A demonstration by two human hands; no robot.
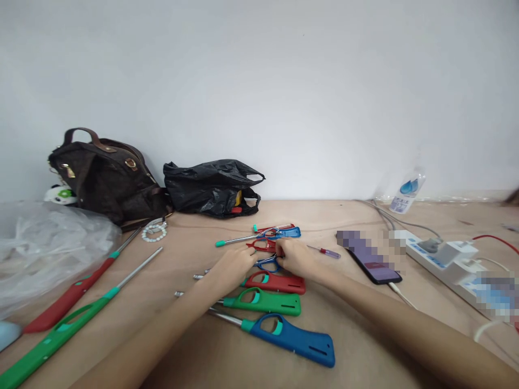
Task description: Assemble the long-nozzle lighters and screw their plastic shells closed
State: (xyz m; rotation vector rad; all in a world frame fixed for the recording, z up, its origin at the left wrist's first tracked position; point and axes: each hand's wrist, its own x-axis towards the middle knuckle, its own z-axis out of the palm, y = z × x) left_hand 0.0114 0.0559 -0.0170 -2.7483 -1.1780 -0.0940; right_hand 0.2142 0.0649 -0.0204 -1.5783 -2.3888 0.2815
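Item, red lighter casing (265, 246): lying on the tabletop (150, 292), between my two hands. I judge it light, stiff, thin plastic, a little slick, and weakest around its open loop; I would take it by the long edges of the solid grip, pressing lightly

Item, left hand (240, 261): fingers bent, tips by the casing's left end; from this distance I cannot tell whether they grip it

Item, right hand (295, 257): fingers curled in at the casing's right end; what they pinch, if anything, is hidden from me

Item, blue lighter frame (277, 265): just below the casing, beside the right hand, partly covered

Item, blue casing (292, 232): beyond the hands, near a metal rod (240, 239) with a mint tip

Item, three lighters in a row on the near side: red lighter (284, 282), green lighter (279, 303), blue lighter (302, 341)

Item, screwdriver (330, 253): right of the right hand, purple-handled

Item, farther right: phone (375, 265), white power strip (413, 250)

Item, far left: brown backpack (109, 178), black plastic bag (203, 186)
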